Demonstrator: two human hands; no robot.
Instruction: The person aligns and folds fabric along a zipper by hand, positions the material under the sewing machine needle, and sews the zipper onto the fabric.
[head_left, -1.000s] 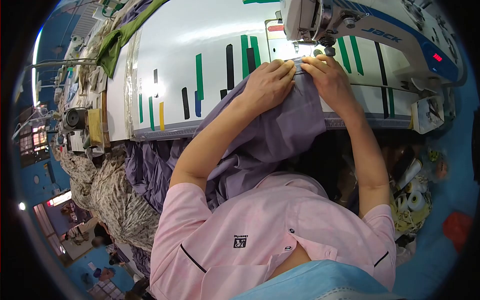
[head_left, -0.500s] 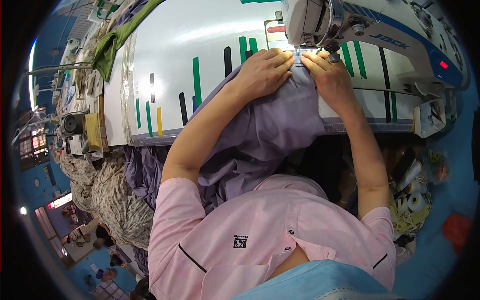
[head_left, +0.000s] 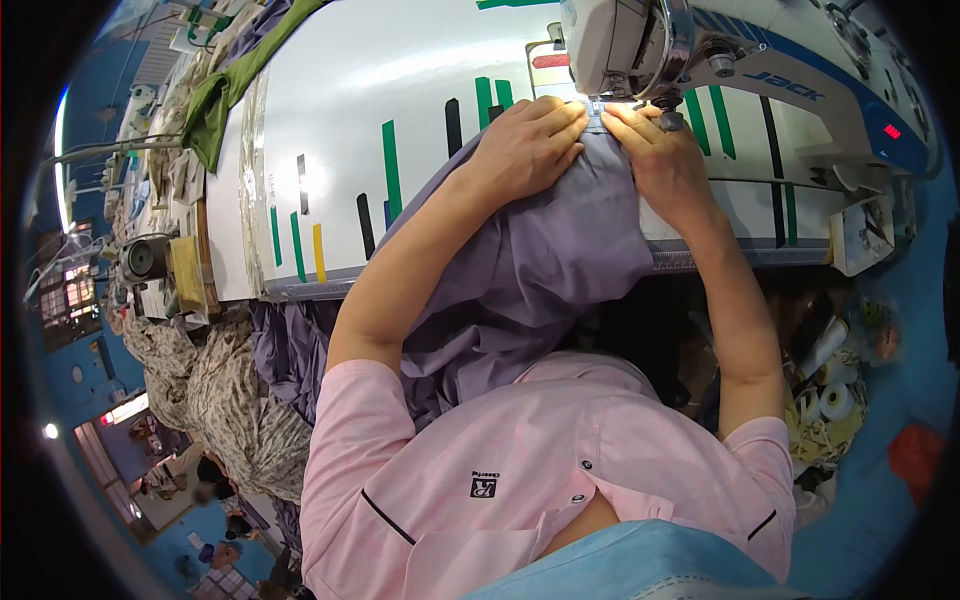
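Observation:
A purple piece of fabric [head_left: 560, 245] runs from under the sewing machine's needle area down over the table edge toward my lap. My left hand [head_left: 530, 145] is on its left edge, fingers bent together and gripping the cloth close to the presser foot. On the other side, my right hand [head_left: 660, 160] grips the fabric's right edge, its fingertips beside the foot. Between my fingertips a narrow folded strip of the cloth shows under the lamp light. The white and blue sewing machine [head_left: 620, 50] stands over both hands, and its needle tip is hard to make out.
The white table [head_left: 330, 110] carries several green, black and yellow tape strips, with a ruler [head_left: 670, 258] along its front edge. Green cloth [head_left: 215, 115] hangs at the left, above a patterned fabric heap [head_left: 235, 390]. Thread cones [head_left: 836, 400] lie at the lower right.
The view has shifted very slightly. Both hands stay at the same place on the purple fabric beside the presser foot, with no clear movement of the cloth.

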